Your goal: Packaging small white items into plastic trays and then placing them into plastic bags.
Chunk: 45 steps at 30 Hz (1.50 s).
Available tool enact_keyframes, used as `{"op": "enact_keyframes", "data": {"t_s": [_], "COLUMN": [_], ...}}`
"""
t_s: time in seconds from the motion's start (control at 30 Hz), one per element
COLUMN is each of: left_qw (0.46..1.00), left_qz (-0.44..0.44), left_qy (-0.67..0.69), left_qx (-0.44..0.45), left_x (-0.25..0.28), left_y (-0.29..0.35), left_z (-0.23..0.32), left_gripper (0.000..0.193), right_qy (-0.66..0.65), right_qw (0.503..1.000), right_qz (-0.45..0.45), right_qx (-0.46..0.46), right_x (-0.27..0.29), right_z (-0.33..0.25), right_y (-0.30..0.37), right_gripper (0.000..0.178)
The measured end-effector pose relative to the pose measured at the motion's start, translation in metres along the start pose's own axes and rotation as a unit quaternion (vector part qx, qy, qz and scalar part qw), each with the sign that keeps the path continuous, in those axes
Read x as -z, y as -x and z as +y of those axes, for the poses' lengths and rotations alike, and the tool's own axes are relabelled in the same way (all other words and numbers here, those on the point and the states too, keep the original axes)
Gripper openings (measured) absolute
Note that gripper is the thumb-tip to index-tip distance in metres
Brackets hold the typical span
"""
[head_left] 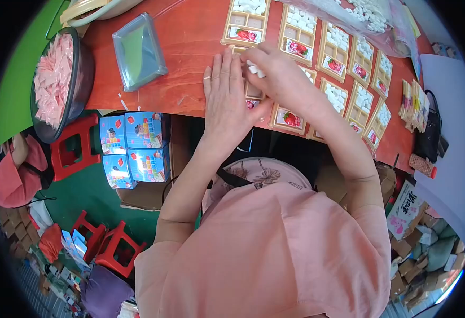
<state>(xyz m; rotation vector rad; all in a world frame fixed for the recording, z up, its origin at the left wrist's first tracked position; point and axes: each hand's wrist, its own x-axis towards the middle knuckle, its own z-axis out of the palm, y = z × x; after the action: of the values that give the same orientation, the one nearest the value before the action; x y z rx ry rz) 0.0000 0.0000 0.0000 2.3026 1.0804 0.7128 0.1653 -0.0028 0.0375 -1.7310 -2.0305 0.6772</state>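
My left hand (pixel 224 103) lies with its fingers stretched out along the left side of a beige compartment tray (pixel 253 91), mostly hidden beneath my hands. Over that same tray, my right hand (pixel 275 71) is curled closed around a few small white pieces (pixel 255 69); they look like marshmallows, but I cannot be sure. Several similar trays stand in rows to the right, each with white pieces at its far end and a small packet with a strawberry picture (pixel 292 120) at its near end. Another filled tray (pixel 265 33) is just beyond my hands.
A clear plastic box (pixel 139 53) sits left on the red table (pixel 185 66). Beside it, a black basin (pixel 79 79) holds pink packets (pixel 56 77). A clear bag of white pieces (pixel 367 18) lies far right. Blue printed boxes (pixel 146 130) and red stools (pixel 76 151) stand below.
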Motion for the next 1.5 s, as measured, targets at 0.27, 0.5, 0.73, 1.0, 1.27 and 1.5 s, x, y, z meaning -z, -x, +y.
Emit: {"op": "enact_keyframes", "data": {"t_s": [0.27, 0.5, 0.73, 1.0, 1.27, 1.5], "left_qw": [1.0, 0.998, 0.986, 0.988, 0.985, 0.984], "left_qz": [0.029, 0.058, 0.148, 0.128, 0.141, 0.139], "left_qy": [-0.008, -0.004, 0.029, 0.034, 0.0, -0.026], "left_qx": [-0.002, -0.015, -0.069, -0.075, -0.095, -0.105], "left_x": [0.0, 0.0, 0.007, -0.006, -0.009, -0.005], "left_y": [0.004, 0.004, -0.01, -0.006, 0.001, 0.002], "left_z": [0.0, 0.0, -0.011, -0.008, -0.013, -0.002], "left_gripper": [0.096, 0.087, 0.036, 0.03, 0.035, 0.038], "right_qy": [-0.067, -0.141, -0.19, -0.071, -0.004, 0.007], "right_qw": [0.994, 0.985, 0.961, 0.982, 0.99, 0.994], "right_qz": [0.091, 0.078, 0.156, 0.172, 0.142, 0.109], "right_qx": [-0.008, -0.066, -0.127, 0.008, 0.02, 0.015], "right_x": [-0.001, 0.012, 0.014, -0.005, -0.009, 0.004], "right_z": [-0.012, -0.002, 0.009, -0.006, -0.01, -0.012], "right_y": [0.007, 0.011, 0.022, 0.021, 0.025, 0.02], "right_gripper": [0.063, 0.047, 0.021, 0.014, 0.013, 0.013]}}
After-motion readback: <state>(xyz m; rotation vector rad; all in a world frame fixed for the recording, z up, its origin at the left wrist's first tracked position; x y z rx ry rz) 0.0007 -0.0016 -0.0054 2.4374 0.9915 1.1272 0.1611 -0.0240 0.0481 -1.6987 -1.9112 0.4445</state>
